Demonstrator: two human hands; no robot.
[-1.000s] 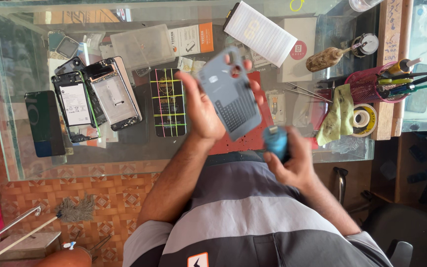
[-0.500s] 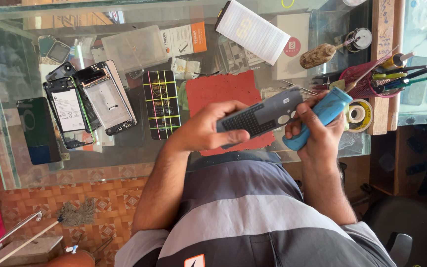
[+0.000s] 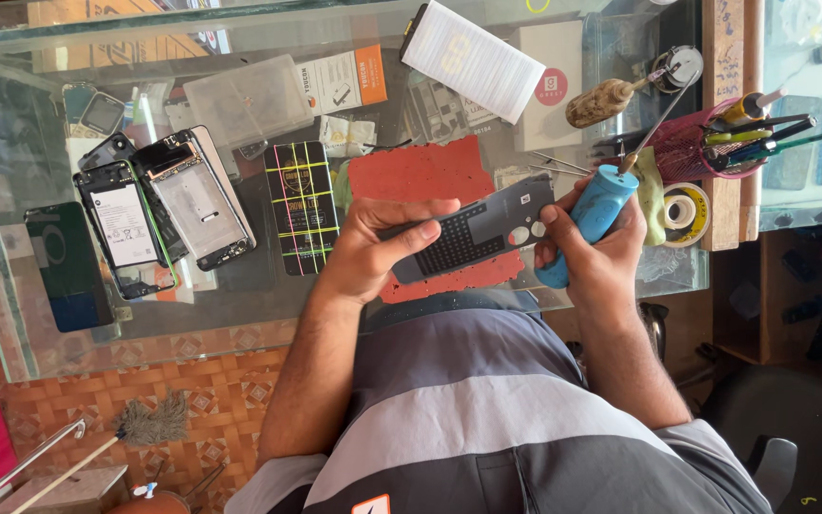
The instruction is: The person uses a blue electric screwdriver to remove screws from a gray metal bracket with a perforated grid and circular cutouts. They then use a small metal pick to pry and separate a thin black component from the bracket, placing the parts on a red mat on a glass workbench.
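Glass tabletop [image 3: 268, 314], see-through, patterned orange floor tiles [image 3: 192, 390] visible under and in front of it. My left hand [image 3: 373, 249] wraps around one end of a grey phone back panel [image 3: 473, 238], grip closed on it, thumb on top, panel held just above the red mat [image 3: 425, 176] lying on the glass. My right hand [image 3: 596, 262] has its grip closed on a blue-handled screwdriver [image 3: 590, 219], shaft pointing away toward a pink mesh tool cup [image 3: 687, 148]; thumb touches the panel's other end. Left of the mat: black case with a coloured grid [image 3: 302, 205], then two opened phones [image 3: 159, 224] side by side, dark blue phone [image 3: 64, 266] near the edge. Far side: white box [image 3: 473, 57], wooden-handled tool [image 3: 601, 103], clear plastic case [image 3: 240, 100]. Tape roll [image 3: 682, 211] beside the cup. Wooden shelf frame [image 3: 720, 124] right of the glass. Small brush [image 3: 149, 424] on the floor. I can see my grey striped shirt [image 3: 487, 409] below.
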